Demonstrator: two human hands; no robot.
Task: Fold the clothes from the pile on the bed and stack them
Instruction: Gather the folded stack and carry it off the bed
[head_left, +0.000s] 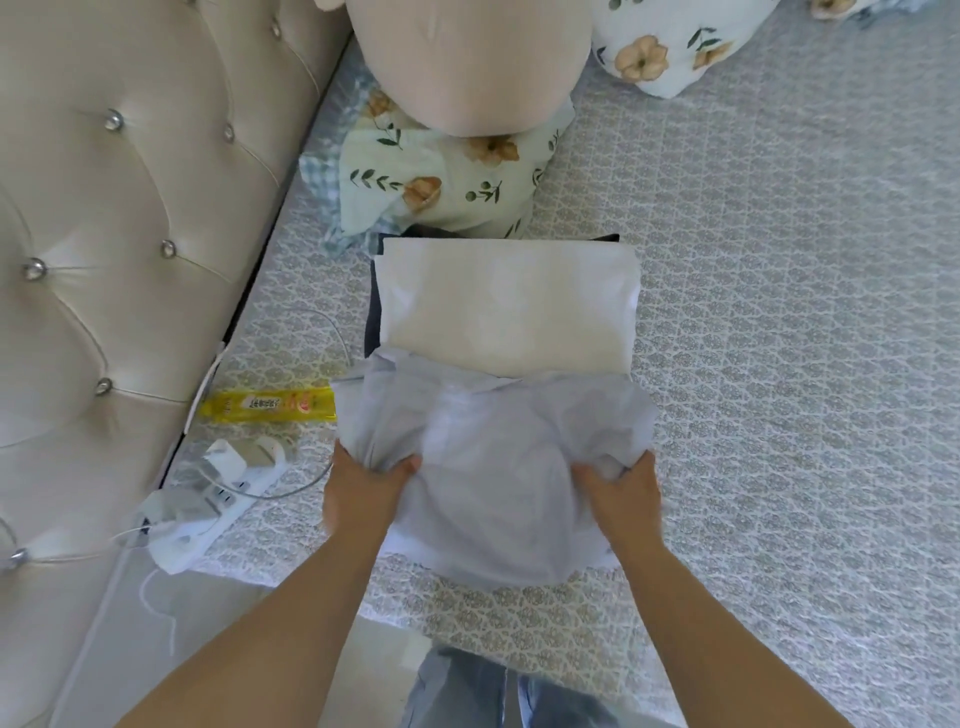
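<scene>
Landmark: the white folded garment (506, 306), top layer of the stack on the bed (779, 312); all positions below refer to it.
Stack: a dark garment (375, 317) lies under the white folded garment; its edge shows along the left side and at the far right corner.
Pale blue garment (493, 467): folded bundle, directly on the near side of the white folded garment; its far edge overlaps the near edge of that garment.
Left hand (363, 488): near-left of the white folded garment; fingers and thumb curled into the left edge of the pale blue garment, gripping a bunch of cloth.
Right hand (621, 493): near-right of the white folded garment; fingers clamped on the right edge of the pale blue garment, cloth gathered between thumb and fingers.
Hand spacing: the 2 hands are apart, 1 at each side of the bundle.
Floral pillow (441, 182): just beyond the far edge of the white folded garment.
Beige cushion (467, 67): beyond the floral pillow, resting on it.
Yellow packet (267, 407): near-left of the white folded garment, flat on the bed.
Power strip (208, 499): left of the left hand, with plugs and cables attached.
Tufted headboard (104, 260): far left of the white folded garment.
</scene>
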